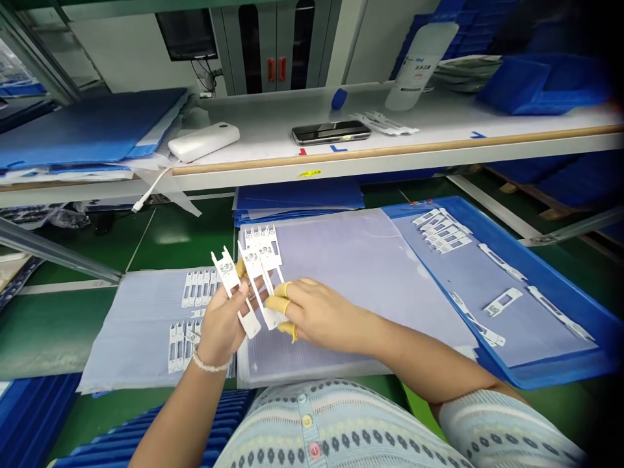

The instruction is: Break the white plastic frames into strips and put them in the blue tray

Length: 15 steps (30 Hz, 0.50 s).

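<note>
Between the thumb and fingers of my left hand point(221, 325) is a slim white plastic frame piece point(228, 276), tilted upright. My right hand point(312, 315), with yellow finger cots, grips another white frame piece point(273, 318) close beside it. Part of that piece and some fingertips overlap, so the exact contact is hidden. More white pieces point(260, 237) lie in a row behind my hands on the translucent sheet stack point(351, 273). To the left, further pieces point(197, 289) are lined up on a second sheet point(131, 325).
A blue tray point(550, 273) at right holds a sheet with several loose white pieces point(504, 302). The shelf point(263, 146) ahead carries a phone point(331, 132), a white device with a cable point(205, 141), a bottle point(419, 65) and blue boards point(92, 127).
</note>
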Motion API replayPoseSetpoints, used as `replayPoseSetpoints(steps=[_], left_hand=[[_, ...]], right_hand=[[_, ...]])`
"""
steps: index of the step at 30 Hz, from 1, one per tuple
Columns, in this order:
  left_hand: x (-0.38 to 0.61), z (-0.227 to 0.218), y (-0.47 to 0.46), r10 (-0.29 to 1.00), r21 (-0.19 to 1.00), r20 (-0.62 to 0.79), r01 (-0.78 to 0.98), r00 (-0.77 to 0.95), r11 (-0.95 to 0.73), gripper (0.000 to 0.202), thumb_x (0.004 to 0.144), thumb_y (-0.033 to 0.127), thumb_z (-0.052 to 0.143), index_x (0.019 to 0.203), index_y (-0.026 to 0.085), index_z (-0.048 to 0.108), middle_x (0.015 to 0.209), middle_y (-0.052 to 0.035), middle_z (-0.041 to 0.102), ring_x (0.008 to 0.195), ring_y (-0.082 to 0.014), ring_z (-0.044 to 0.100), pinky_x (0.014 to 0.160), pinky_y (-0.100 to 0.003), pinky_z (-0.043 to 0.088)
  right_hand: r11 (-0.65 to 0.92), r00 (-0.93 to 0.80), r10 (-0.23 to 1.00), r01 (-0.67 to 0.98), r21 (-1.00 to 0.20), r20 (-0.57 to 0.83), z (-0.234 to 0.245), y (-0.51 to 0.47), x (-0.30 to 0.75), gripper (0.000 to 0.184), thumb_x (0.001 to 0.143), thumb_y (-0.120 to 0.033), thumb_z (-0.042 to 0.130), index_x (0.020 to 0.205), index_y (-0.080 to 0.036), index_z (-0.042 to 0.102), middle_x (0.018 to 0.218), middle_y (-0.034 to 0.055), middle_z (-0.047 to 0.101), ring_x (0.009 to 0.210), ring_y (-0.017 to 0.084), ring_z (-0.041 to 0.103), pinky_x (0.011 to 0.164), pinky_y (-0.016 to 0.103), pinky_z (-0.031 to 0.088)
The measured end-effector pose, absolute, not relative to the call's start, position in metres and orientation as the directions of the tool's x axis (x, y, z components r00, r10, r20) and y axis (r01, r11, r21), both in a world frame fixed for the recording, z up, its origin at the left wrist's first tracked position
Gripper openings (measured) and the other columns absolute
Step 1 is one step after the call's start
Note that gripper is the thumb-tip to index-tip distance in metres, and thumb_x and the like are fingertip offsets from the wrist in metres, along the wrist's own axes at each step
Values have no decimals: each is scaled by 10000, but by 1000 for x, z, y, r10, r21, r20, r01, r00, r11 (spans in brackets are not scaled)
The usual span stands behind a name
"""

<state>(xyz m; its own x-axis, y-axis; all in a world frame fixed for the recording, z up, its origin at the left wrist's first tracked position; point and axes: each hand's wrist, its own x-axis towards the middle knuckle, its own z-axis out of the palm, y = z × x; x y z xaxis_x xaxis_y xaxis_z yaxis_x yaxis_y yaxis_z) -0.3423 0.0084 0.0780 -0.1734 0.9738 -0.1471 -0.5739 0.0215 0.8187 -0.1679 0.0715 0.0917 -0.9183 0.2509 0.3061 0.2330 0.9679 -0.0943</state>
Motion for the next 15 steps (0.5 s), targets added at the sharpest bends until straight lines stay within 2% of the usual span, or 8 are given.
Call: replayPoseSetpoints(steps=[3, 8, 15], left_hand=[[-334, 92, -6, 983, 807, -125, -591, -134, 22, 574, 817, 296, 672, 1359, 242, 491, 1253, -133, 639, 1247, -328, 516, 1024, -494, 455], [-329, 106, -22, 979, 830, -142, -556, -145, 38, 623, 789, 250, 702, 1370, 249, 477, 1170, -127, 685, 1179, -328, 573, 939, -458, 529], [-329, 115, -33, 971, 852, -181, -518, -155, 76, 634, 789, 242, 700, 1379, 251, 467, 1151, -119, 695, 1151, -304, 596, 830, -358, 586]], right_hand=[[979, -910, 195, 203, -18, 367, 104, 54, -165, 209, 949, -205, 470, 1071, -98, 602, 911, 104, 588, 789, 191, 513, 701, 335, 426], [984, -880, 108, 162, 77, 463, 115, 40, -159, 140, 912, -143, 504, 931, -88, 631, 847, 94, 579, 732, 180, 480, 643, 315, 371], [985, -866, 89, 149, 83, 493, 124, 30, -154, 129, 897, -142, 525, 879, -105, 646, 813, 83, 574, 704, 174, 464, 628, 305, 369]])
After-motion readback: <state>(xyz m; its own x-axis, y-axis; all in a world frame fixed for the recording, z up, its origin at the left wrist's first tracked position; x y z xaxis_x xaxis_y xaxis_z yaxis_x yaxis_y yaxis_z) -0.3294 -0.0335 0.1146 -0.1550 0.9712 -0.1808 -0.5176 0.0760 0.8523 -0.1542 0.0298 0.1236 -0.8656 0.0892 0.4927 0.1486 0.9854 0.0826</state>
